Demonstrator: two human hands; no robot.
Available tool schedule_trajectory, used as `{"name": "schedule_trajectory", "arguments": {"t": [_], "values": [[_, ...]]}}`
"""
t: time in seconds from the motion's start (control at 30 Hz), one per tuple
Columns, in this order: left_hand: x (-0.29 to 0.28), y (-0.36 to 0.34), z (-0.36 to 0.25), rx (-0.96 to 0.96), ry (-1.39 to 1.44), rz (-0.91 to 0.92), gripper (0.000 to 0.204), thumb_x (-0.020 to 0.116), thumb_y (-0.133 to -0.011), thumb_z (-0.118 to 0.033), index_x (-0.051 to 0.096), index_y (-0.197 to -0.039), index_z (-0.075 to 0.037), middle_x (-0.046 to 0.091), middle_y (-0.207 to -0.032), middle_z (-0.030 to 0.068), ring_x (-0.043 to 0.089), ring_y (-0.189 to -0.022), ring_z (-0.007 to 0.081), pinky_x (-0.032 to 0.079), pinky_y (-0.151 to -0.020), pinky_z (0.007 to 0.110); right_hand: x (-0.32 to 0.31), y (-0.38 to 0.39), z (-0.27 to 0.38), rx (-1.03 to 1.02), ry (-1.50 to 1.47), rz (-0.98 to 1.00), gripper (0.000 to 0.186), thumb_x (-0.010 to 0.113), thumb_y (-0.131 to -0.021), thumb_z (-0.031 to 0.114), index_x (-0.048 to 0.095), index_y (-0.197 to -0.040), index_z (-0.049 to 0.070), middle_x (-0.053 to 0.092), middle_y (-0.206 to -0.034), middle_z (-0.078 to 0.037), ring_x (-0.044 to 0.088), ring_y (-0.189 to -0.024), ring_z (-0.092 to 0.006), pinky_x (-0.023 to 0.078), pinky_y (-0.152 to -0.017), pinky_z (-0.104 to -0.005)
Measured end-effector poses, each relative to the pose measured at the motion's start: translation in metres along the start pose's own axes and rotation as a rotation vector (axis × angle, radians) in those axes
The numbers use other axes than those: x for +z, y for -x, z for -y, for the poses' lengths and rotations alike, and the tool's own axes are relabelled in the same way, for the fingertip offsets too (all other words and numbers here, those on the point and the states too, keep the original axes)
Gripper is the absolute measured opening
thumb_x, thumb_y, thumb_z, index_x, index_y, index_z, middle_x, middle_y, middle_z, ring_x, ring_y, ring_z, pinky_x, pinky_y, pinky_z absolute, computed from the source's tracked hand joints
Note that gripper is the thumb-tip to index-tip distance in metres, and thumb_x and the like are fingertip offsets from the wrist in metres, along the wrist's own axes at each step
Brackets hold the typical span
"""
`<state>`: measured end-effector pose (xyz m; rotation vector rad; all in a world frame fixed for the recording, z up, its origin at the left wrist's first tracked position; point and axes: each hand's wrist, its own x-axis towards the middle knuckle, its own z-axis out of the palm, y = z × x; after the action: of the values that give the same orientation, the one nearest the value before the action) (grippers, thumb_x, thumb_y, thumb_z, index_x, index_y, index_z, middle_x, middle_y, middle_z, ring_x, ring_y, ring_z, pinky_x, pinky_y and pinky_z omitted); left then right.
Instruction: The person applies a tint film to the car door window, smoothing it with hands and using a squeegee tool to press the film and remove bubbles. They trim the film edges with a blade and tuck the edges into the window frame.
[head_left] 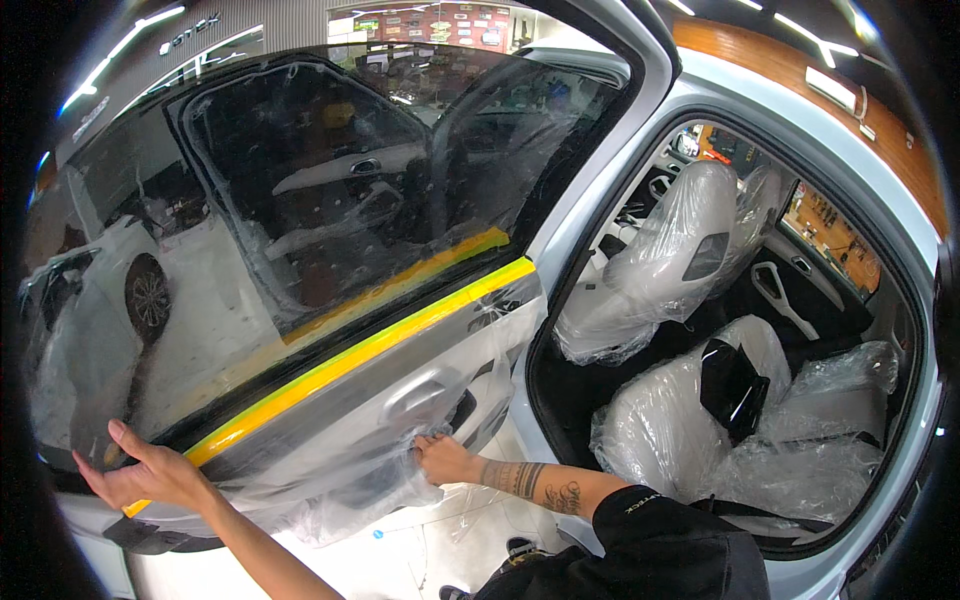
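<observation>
An open car door (330, 300) fills the middle of the head view, its inner panel wrapped in clear plastic sheeting (370, 470). A yellow tape strip (370, 345) runs along the base of its window glass (300, 190). My left hand (150, 475) lies flat, fingers spread, on the door's outer end by the tape's lower end. My right hand (445, 460) pinches the plastic sheeting near the door pocket, below the inner door handle (415, 395).
To the right, the car's cabin is open, with two seats (690, 240) wrapped in clear plastic. A white car (120, 270) shows through the glass at left. Pale floor with scraps of film lies below the door.
</observation>
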<state>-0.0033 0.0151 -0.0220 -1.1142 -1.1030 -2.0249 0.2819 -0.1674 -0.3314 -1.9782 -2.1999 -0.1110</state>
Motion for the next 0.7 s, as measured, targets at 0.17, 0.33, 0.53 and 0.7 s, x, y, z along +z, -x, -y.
{"name": "schedule_trajectory", "arguments": {"t": [0.17, 0.33, 0.53, 0.7], "values": [[-0.003, 0.0, -0.011, -0.025, 0.056, 0.041, 0.077, 0.058, -0.092, -0.058, 0.043, -0.141, -0.001, 0.04, -0.134, 0.0197, 0.03, -0.13, 0.034, 0.022, -0.11, 0.047, 0.007, 0.002, 0.002, 0.021, 0.071, 0.008, 0.036, 0.067, -0.068, 0.021, 0.069, -0.092, -0.006, 0.059, -0.099, -0.016, 0.062, -0.09, -0.0276, 0.048, -0.077, -0.037], [-0.002, -0.001, -0.006, -0.018, 0.011, 0.036, 0.078, 0.057, -0.092, -0.059, 0.043, -0.142, -0.002, 0.041, -0.134, 0.0203, 0.03, -0.13, 0.0347, 0.022, -0.11, 0.048, 0.003, 0.001, 0.005, 0.035, 0.088, -0.012, 0.04, 0.069, -0.067, 0.023, 0.069, -0.095, -0.006, 0.06, -0.099, -0.016, 0.061, -0.089, -0.0273, 0.046, -0.079, -0.0364], [0.0, -0.001, 0.0, -0.006, -0.013, 0.038, 0.077, 0.058, -0.092, -0.057, 0.043, -0.141, 0.0, 0.041, -0.134, 0.0217, 0.03, -0.13, 0.0354, 0.022, -0.11, 0.047, 0.004, -0.002, 0.004, 0.07, 0.074, -0.01, 0.042, 0.071, -0.062, 0.025, 0.07, -0.091, -0.006, 0.062, -0.095, -0.017, 0.061, -0.089, -0.0288, 0.045, -0.08, -0.0377], [-0.003, 0.0, -0.003, -0.013, 0.002, 0.046, 0.073, 0.059, -0.093, -0.05, 0.04, -0.14, 0.003, 0.04, -0.135, 0.0232, 0.03, -0.13, 0.0363, 0.022, -0.11, 0.048, 0.007, -0.002, 0.002, 0.06, 0.045, -0.039, 0.034, 0.074, -0.061, 0.029, 0.073, -0.078, 0.0, 0.062, -0.091, -0.018, 0.06, -0.089, -0.0307, 0.045, -0.079, -0.041]]}}
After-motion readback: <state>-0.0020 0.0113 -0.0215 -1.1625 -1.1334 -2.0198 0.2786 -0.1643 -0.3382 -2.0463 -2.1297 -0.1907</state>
